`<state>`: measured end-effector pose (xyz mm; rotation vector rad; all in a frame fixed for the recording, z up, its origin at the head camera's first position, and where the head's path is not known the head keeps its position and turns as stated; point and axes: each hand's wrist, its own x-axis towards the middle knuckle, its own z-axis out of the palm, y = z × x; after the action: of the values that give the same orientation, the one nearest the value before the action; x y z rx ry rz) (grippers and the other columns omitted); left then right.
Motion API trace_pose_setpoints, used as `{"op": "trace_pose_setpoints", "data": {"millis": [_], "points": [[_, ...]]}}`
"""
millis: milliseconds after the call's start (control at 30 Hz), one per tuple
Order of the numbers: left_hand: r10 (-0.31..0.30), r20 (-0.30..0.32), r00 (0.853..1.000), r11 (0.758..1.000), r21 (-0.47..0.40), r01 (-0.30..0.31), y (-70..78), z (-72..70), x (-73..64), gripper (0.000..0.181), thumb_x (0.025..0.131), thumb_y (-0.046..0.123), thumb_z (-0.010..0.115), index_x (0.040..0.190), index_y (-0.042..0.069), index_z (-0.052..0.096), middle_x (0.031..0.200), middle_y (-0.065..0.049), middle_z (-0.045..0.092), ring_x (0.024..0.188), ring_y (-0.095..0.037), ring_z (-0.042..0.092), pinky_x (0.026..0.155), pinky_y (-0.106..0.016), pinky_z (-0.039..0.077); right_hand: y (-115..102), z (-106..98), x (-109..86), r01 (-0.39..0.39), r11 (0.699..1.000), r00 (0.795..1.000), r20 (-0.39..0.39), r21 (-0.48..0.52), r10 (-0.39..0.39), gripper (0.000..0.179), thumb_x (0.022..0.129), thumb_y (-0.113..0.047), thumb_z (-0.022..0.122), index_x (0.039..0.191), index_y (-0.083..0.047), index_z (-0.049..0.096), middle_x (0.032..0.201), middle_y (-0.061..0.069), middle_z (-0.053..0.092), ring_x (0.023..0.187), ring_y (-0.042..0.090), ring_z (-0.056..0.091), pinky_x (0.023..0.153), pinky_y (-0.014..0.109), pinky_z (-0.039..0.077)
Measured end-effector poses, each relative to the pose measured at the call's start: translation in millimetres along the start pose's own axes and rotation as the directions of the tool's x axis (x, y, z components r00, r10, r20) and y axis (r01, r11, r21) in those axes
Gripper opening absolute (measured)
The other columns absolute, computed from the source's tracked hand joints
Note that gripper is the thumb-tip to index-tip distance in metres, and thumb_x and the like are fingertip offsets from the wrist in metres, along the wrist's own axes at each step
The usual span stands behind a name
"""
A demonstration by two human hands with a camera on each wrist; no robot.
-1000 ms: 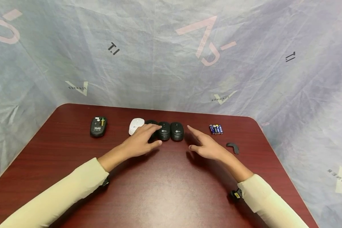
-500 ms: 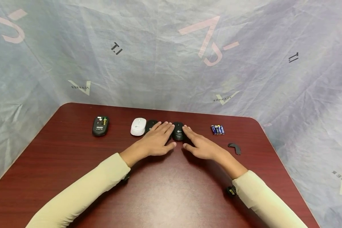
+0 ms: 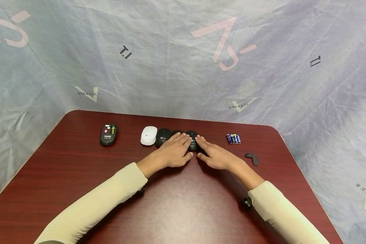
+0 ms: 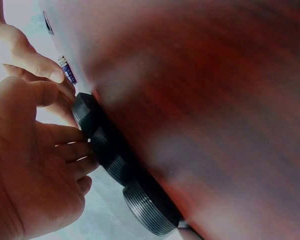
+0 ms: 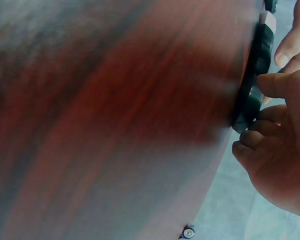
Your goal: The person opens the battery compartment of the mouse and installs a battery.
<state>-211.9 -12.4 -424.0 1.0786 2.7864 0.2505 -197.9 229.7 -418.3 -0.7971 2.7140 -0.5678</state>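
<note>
Left hand: fingers straight, close together, over the black mice.
Right hand: fingers straight, at the rightmost one.
Black mice: side by side, just beside the white mouse.
Touch: light, even pressure from both sides would probably hold them straight best.
Counter: glossy, dark red.
Cloth: pale, printed, hanging behind.

White mouse, black mice, dark-red wood-grained table.
</note>
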Motion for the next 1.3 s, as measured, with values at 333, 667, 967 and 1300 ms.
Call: {"op": "trace_pose_setpoints", "data": {"millis": [333,667,967,1300], "points": [[0.019,0.003,1.000,0.998,-0.054,-0.019,2.6,20.7,19.8,0.074,0.117,0.047,0.045,0.174,0.000,0.038,0.184,-0.019,0.034,0.176,-0.034,0.025,0.149,-0.048,0.014,3,-3,-19.1,-0.024,0.999,1.000,0.009,-0.025,0.025,0.069,0.120,-0.026,0.055,0.177,0.000,0.027,0.187,0.021,0.021,0.173,0.043,0.026,0.140,0.066,0.032],[0.076,0.017,0.997,0.994,-0.084,-0.074,30.4,-0.5,-0.9,0.067,0.120,0.040,0.046,0.172,-0.002,0.040,0.182,-0.021,0.038,0.175,-0.035,0.030,0.148,-0.049,0.019,7,-3,-45.3,-0.019,0.999,1.000,-0.007,-0.032,0.018,0.067,0.119,-0.024,0.057,0.177,-0.001,0.030,0.185,0.024,0.027,0.171,0.044,0.033,0.137,0.066,0.037],[0.120,-0.002,0.993,0.990,-0.076,-0.120,37.3,1.0,-21.0,0.065,0.120,0.038,0.046,0.171,-0.002,0.043,0.181,-0.021,0.040,0.173,-0.037,0.033,0.147,-0.051,0.023,-2,-1,-63.0,0.013,1.000,1.000,-0.011,-0.025,-0.013,0.067,0.118,-0.022,0.060,0.175,-0.002,0.035,0.182,0.025,0.033,0.169,0.043,0.038,0.135,0.065,0.041],[0.148,-0.015,0.989,0.987,-0.066,-0.148,40.5,3.4,-40.0,0.062,0.119,0.035,0.051,0.168,-0.003,0.047,0.178,-0.021,0.045,0.171,-0.038,0.037,0.146,-0.054,0.026,-12,6,-73.8,0.034,0.999,0.999,-0.002,-0.031,-0.034,0.066,0.117,-0.023,0.061,0.174,-0.001,0.037,0.181,0.024,0.035,0.168,0.042,0.040,0.134,0.064,0.042]]}}
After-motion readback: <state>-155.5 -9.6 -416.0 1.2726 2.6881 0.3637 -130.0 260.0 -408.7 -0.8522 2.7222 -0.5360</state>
